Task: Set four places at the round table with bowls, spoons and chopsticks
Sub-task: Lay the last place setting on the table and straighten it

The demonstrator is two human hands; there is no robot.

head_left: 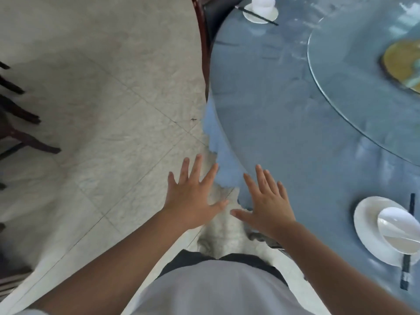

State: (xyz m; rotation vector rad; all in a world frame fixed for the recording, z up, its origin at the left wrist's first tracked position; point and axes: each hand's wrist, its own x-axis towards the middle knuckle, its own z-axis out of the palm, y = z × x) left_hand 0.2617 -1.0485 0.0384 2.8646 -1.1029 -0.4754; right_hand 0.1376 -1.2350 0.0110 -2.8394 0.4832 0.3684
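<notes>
The round table (pixel 284 123) wears a blue cloth and fills the right half of the view. My left hand (pixel 193 196) hovers over the floor just off the table's edge, fingers spread, holding nothing. My right hand (pixel 268 205) is spread flat over the table's near edge, also empty. At the lower right lies a white plate (pixel 368 228) with a white bowl (pixel 400 230) tipped on it, and dark chopsticks (pixel 408 264) run under the plate's right side. At the far top stands a second white bowl (pixel 263 3) on a saucer (pixel 252 17) with chopsticks (pixel 259 17) across it.
A glass turntable (pixel 341 92) with a yellow centre piece (pixel 402 62) covers the table's middle. A dark wooden chair back (pixel 202 42) curves along the table's left edge. More dark chair legs (pixel 20 119) stand at the far left on the pale tiled floor (pixel 102 98).
</notes>
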